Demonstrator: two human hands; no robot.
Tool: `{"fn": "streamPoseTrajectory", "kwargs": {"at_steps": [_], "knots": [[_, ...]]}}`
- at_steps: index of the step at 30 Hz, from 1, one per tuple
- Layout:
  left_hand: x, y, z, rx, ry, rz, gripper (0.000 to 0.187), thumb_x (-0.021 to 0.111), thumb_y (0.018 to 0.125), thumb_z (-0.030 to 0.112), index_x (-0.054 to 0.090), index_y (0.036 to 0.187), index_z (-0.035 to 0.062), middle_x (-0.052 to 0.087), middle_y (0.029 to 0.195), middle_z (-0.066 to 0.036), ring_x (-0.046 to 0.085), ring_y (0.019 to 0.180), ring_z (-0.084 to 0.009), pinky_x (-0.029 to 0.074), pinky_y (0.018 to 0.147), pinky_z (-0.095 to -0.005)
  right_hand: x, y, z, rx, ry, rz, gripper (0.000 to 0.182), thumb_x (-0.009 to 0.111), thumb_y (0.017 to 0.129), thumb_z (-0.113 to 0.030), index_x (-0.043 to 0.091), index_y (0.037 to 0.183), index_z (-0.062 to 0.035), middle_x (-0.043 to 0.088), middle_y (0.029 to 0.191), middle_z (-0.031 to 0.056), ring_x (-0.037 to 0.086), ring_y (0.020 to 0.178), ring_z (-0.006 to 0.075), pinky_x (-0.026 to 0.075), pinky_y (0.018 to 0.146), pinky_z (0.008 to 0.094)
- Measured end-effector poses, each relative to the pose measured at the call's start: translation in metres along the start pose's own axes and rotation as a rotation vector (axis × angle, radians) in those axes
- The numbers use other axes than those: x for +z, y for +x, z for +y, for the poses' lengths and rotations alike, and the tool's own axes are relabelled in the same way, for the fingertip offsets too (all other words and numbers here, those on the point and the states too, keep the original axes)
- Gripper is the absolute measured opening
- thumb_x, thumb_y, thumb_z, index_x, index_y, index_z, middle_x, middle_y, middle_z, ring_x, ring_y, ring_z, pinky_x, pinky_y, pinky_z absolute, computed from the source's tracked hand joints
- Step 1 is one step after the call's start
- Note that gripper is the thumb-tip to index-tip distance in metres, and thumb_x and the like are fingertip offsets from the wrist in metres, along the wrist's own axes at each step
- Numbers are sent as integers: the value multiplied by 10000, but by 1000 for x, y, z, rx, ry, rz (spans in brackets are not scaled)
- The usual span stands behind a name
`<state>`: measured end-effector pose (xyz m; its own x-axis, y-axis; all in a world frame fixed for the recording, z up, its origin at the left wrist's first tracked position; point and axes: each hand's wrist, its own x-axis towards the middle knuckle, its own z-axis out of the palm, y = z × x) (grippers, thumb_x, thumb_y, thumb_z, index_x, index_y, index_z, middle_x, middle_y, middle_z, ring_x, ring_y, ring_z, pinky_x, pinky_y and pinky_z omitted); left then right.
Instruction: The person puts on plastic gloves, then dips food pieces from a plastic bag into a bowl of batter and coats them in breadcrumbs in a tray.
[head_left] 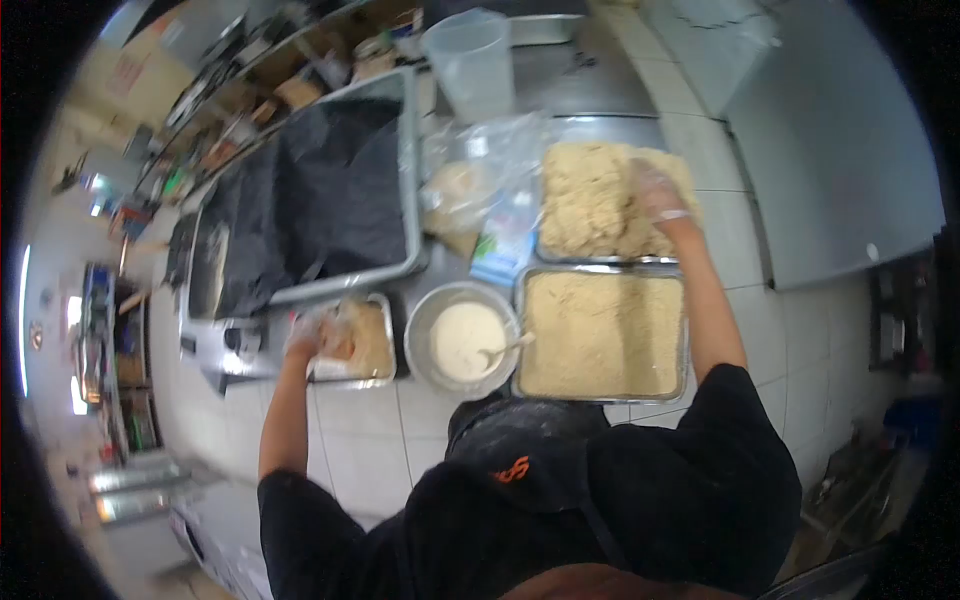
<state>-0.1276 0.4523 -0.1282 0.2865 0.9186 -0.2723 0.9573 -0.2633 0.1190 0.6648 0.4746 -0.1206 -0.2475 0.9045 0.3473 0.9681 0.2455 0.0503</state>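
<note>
My left hand (322,332), in a clear plastic glove, is inside a small metal tray (388,375) of pale crumbs, at an orange-brown piece of food (342,346). Blur hides whether its fingers grip the piece. My right hand (657,193), also in a clear glove, lies with fingers stretched out on the heaped coarse crumbs (585,200) in the upper right tray. Between the hands stands a round metal bowl (418,345) of creamy white liquid (468,340), with a spoon (505,348) resting in it. A tray of level, finer crumbs (590,335) sits right of the bowl.
A large grey tub (412,170) draped with black sheeting (320,190) stands at the upper left. Behind the bowl are plastic bags (485,165) and a blue-and-white packet (503,245). A tall translucent container (470,65) stands farther back. A metal-coloured cabinet (840,150) is at right.
</note>
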Motion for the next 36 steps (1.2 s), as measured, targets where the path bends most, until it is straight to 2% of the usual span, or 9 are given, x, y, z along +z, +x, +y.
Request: {"fn": "streamPoseTrajectory", "kwargs": {"at_steps": [4, 5, 10, 15, 23, 26, 29, 32, 36], "knots": [[-19, 2, 22, -211, 227, -233, 473, 504, 880, 254, 462, 1337, 138, 517, 1318, -96, 491, 1194, -291, 366, 1037, -387, -61, 0, -34, 125, 231, -36, 490, 520, 902, -162, 420, 1354, 1, 451, 1378, 216, 422, 1284, 355, 322, 1088, 404], [3, -4, -7, 14, 103, 125, 337, 568, 837, 236, 615, 1154, 132, 609, 1185, -125, 555, 1111, -303, 425, 961, -413, -83, -4, -50, 165, 265, -28, 478, 522, 909, -161, 425, 1352, -9, 454, 1376, 212, 430, 1278, 357, 330, 1082, 409], [-18, -24, -6, -300, 319, 126, 318, 592, 852, 362, 687, 1047, 129, 665, 1059, -133, 619, 1004, -298, 478, 869, -413, -130, -27, -101, 319, 358, -22, 427, 521, 916, -157, 478, 1326, -47, 498, 1344, 201, 466, 1253, 351, 356, 1054, 407], [-89, -32, 49, -412, 153, -338, 466, 606, 793, 474, 701, 990, 62, 668, 1032, -179, 634, 1001, -319, 488, 867, -398, -125, -41, -125, 391, 494, -51, 415, 539, 912, -148, 494, 1313, -52, 529, 1314, 187, 497, 1226, 337, 382, 1025, 397], [-104, -33, 11, -167, 393, -187, 378, 579, 802, 380, 715, 910, 44, 698, 884, -155, 674, 850, -301, 510, 780, -356, -149, -34, -165, 430, 611, -5, 378, 563, 906, -129, 531, 1269, -30, 548, 1292, 183, 523, 1199, 322, 403, 1001, 384], [-132, -59, 52, -388, -925, 247, 193, 512, 914, 142, 662, 891, 22, 620, 794, -36, 626, 779, -132, 502, 716, -228, -143, -41, -175, 390, 669, 9, 358, 576, 899, -125, 551, 1238, -11, 578, 1253, 175, 547, 1171, 306, 420, 982, 380], [-121, -57, 79, -363, -1386, 346, 260, 516, 943, 277, 637, 997, 53, 647, 982, -77, 644, 884, -186, 535, 773, -296, -137, -42, -203, 289, 787, -50, 301, 595, 887, -136, 594, 1155, 0, 619, 1168, 174, 583, 1095, 301, 439, 949, 376], [-109, -54, 125, -305, -1566, 224, 319, 588, 921, 300, 578, 1076, 21, 625, 1034, -112, 643, 928, -215, 561, 795, -326, -99, -53, -233, 118, 848, -21, 254, 607, 877, -179, 627, 1050, 6, 634, 1094, 180, 597, 1021, 324, 456, 911, 371], [-60, -41, 176, -180, -1536, 30, 325, 680, 859, 267, 603, 1036, 6, 624, 911, -54, 623, 809, -148, 546, 714, -256, -91, -52, -285, 117, 670, -566, 360, 618, 850, -306, 615, 1070, -21, 624, 1079, 214, 582, 1031, 353, 456, 909, 408]]}}
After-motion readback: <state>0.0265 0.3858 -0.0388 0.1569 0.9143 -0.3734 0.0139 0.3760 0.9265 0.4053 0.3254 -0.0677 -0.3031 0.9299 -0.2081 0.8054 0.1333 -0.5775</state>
